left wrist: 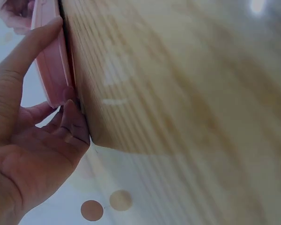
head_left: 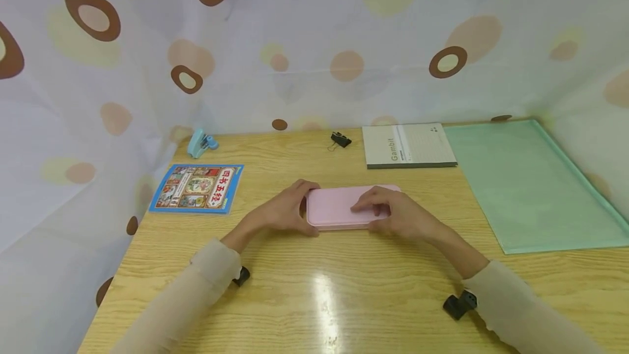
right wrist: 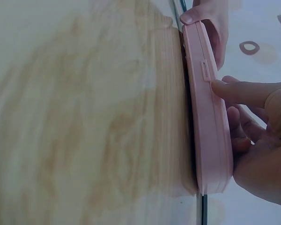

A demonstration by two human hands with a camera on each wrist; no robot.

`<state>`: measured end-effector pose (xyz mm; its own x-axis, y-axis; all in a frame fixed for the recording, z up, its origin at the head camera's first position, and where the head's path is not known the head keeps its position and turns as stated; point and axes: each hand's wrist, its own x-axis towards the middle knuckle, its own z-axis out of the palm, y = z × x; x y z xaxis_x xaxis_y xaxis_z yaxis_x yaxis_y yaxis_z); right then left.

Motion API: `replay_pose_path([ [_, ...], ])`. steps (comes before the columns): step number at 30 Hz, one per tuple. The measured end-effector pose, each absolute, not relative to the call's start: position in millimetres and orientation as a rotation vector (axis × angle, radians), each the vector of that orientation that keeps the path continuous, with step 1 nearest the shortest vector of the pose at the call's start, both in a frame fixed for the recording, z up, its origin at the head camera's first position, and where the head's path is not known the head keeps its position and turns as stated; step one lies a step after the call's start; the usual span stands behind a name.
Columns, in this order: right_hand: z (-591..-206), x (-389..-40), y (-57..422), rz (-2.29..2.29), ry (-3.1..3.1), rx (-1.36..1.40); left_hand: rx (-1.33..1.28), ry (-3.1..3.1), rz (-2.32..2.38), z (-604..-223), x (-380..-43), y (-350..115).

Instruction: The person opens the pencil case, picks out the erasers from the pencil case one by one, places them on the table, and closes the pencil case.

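Note:
A pink pencil case (head_left: 334, 206) with rounded corners lies closed on the wooden table. My left hand (head_left: 290, 207) grips its left end, thumb at the front side and fingers round the far corner. In the left wrist view, the left thumb (left wrist: 42, 40) lies along the case's side. Over the right part of the lid, my right hand (head_left: 400, 213) has its fingers bent down on the top. Its thumb (right wrist: 239, 93) presses at the lid's front edge, beside a small slot-shaped clasp (right wrist: 205, 70) in the right wrist view.
A blue-bordered booklet (head_left: 196, 189) lies at the left, with a light blue hole punch or stapler-like tool (head_left: 197, 143) behind it. Toward the back are a black binder clip (head_left: 340, 139) and a Gambit notebook (head_left: 410, 146). A translucent green folder (head_left: 535, 190) covers the right side.

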<state>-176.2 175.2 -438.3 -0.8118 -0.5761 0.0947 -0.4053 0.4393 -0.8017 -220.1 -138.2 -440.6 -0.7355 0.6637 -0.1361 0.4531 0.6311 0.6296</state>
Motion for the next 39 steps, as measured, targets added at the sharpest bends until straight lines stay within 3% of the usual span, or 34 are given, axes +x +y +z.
replay_pose_path([
  [24, -430, -187, 165, -1.105, 2.715, -1.036, 0.759, 2.383, 0.855, -428, -242, -145],
  [39, -432, -188, 168, -1.183, 2.708, -0.986, 0.783, 2.327, 0.877, -428, -243, -142],
])
